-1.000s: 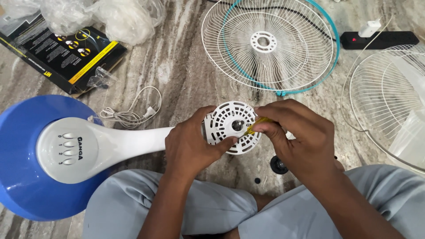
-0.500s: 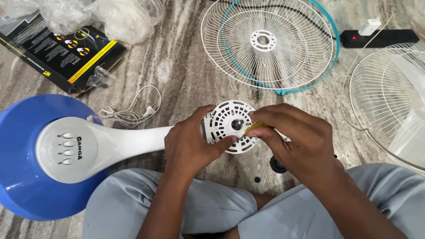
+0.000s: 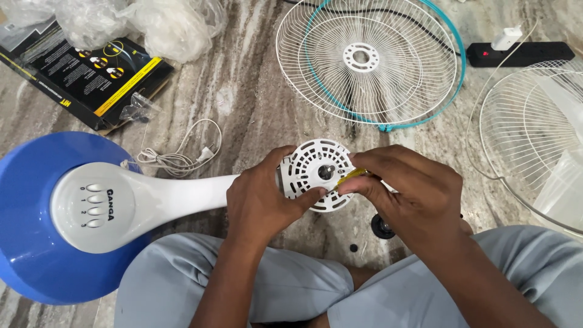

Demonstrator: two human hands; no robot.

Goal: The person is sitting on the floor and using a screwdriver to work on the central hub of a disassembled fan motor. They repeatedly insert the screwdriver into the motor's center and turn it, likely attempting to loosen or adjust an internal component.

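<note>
Here the left hand (image 3: 262, 195) wraps around the fan's white motor housing (image 3: 319, 175), fingers curled behind it and the thumb pressed on its slotted round face, so it grips the housing firmly. The housing sits at the end of the white stand neck (image 3: 182, 195), held just above the person's lap, with the dark motor shaft at its middle facing up. The right hand (image 3: 408, 191) is closed in a pinch on a small yellow-handled tool (image 3: 351, 177), its tip touching the housing face just right of the shaft. The neck runs left to the blue round base (image 3: 24, 243) with its grey push-button panel (image 3: 91, 206), lying on the marble floor (image 3: 243, 91). A bundled white power cord (image 3: 176, 159) lies just beyond the neck. A small black knob (image 3: 382, 227) rests on the floor beneath the right hand. Farther off lie a white wire fan guard with a teal rim (image 3: 370, 61), a second wire guard (image 3: 534, 133) at the right, a black power strip (image 3: 522, 53), a black and yellow cardboard box (image 3: 85, 79) and crumpled clear plastic bags (image 3: 164, 24).
</note>
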